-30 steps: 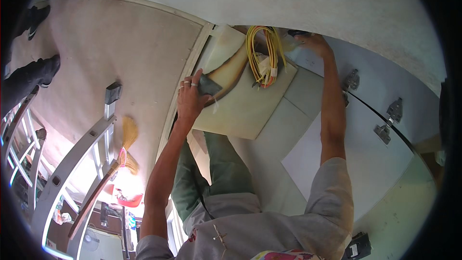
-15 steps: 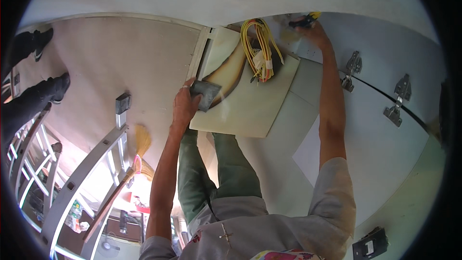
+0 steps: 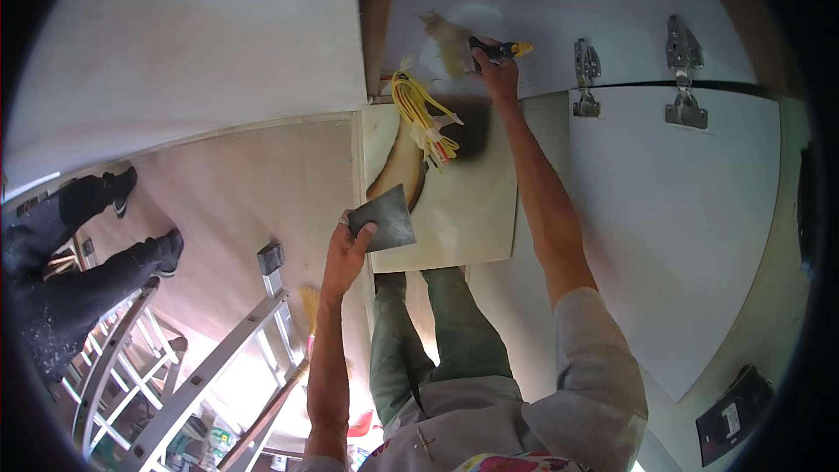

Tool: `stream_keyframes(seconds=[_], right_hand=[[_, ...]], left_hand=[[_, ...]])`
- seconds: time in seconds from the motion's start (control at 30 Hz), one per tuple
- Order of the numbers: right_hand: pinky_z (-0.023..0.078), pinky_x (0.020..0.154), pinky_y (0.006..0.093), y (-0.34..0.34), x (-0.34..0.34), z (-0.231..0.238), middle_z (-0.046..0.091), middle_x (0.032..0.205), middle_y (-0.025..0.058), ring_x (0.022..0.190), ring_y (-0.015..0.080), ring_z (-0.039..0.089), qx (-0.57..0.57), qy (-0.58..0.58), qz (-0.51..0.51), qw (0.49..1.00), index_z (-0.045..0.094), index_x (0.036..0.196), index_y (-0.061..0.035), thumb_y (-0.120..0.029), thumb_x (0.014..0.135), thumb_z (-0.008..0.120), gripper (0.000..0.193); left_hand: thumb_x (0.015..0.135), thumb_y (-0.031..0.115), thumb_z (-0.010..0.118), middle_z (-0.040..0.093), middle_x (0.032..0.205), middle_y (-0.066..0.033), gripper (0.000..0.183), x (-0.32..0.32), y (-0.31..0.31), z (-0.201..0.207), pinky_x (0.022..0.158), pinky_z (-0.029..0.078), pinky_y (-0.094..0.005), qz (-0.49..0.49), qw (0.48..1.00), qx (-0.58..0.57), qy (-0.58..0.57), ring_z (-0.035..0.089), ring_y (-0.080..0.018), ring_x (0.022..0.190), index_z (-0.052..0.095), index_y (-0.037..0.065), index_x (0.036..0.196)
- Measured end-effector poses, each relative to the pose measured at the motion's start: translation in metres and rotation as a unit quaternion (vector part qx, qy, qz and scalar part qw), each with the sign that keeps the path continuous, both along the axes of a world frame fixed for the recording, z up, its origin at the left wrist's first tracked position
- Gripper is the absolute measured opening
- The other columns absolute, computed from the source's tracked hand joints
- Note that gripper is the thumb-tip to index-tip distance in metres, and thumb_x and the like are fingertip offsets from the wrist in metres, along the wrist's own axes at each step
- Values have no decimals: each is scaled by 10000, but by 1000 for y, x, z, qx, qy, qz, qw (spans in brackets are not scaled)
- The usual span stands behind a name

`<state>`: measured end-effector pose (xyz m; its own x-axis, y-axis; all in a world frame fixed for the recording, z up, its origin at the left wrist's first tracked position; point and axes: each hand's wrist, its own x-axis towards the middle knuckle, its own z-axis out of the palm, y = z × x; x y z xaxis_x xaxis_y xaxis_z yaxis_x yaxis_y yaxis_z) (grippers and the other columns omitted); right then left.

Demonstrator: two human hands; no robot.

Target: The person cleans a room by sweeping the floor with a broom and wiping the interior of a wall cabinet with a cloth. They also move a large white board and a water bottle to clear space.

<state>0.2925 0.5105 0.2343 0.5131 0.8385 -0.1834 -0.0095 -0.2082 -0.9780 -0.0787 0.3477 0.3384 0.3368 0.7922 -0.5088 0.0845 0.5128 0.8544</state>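
My left hand (image 3: 343, 258) grips a thin grey square plate (image 3: 384, 218) by its edge, thumb on top. The plate is held above a cream panel (image 3: 463, 232) with a brown-edged curved pattern. My right hand (image 3: 500, 79) reaches up to the pale wall surface, closed around a scraper (image 3: 496, 50) with a black and yellow handle. Its blade end is at the side of a tan smeared patch (image 3: 448, 42); whether it touches is hard to tell. A coiled bundle of yellow cables (image 3: 418, 114) lies at the panel's far end, between my hands.
Metal hinges (image 3: 686, 70) join a white door (image 3: 677, 210) on the right. An aluminium ladder (image 3: 218, 367) and a broom (image 3: 310, 301) stand at lower left. Another person's dark-trousered legs (image 3: 96, 271) are at far left. A black box (image 3: 734, 415) sits at lower right.
The view has shifted, showing more wall above the cables. My right hand with the scraper now sits beside the tan patch. The grey plate has turned and lifted off the panel's left edge.
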Motion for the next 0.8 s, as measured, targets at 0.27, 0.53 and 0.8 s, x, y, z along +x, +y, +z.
stream_keyframes(seconds=[0.27,0.53,0.8], right_hand=[[587,671,335,91,-49,-8,582,1040,85,864,189,597,69,123,-12,990,591,1145,-63,-126,798,645,356],[546,562,272,56,-15,-38,611,936,66,749,156,606,95,161,-114,976,622,1075,-83,-119,806,625,272],[535,738,302,50,13,25,635,973,47,916,169,621,149,-12,-39,988,632,1112,-124,-91,830,603,285]], left_hand=[[925,164,529,516,870,4,188,50,2,36,756,375,-223,49,998,30,-37,435,-82,815,497,12,1030],[932,168,518,588,952,-85,265,122,102,89,785,412,-242,54,973,222,-32,509,-111,867,492,-54,1075],[850,213,557,606,994,-205,344,197,233,27,821,440,-352,-37,907,389,156,577,-283,898,520,-49,1070]])
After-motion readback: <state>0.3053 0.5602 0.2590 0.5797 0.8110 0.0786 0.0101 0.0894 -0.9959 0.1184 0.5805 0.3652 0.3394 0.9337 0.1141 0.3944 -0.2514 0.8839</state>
